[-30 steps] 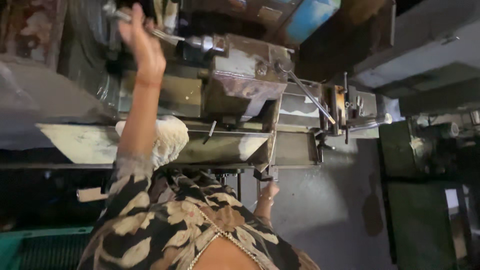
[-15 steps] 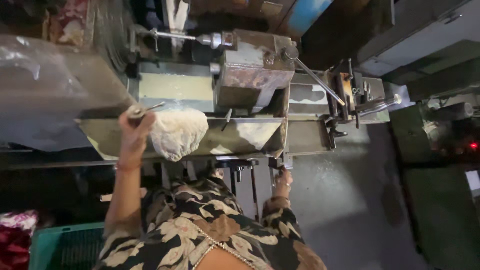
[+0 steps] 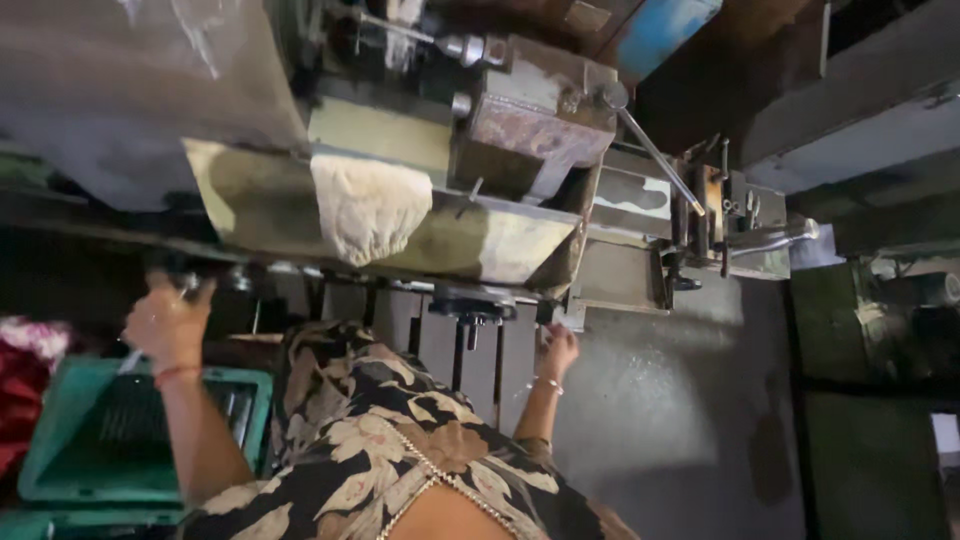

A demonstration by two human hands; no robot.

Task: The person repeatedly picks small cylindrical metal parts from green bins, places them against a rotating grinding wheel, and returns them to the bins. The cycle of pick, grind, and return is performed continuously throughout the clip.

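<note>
While dim: L fingers (image 3: 185,300) clamped, thin tool (image 3: 135,358) | R hand (image 3: 556,350) fingers unclear | grey floor (image 3: 660,420)

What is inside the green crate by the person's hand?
The green crate looks mostly dark inside, with a slotted wall showing. The left hand hovers above it, holding something thin that I cannot make out. The arm and the patterned dress cover its right part.

A white cloth (image 3: 368,208) hangs over the metal trough (image 3: 480,245) of an old machine (image 3: 540,120). A long lever (image 3: 655,150) sticks out. Blue panel (image 3: 660,30) is above, grey floor (image 3: 650,400) beside.
</note>
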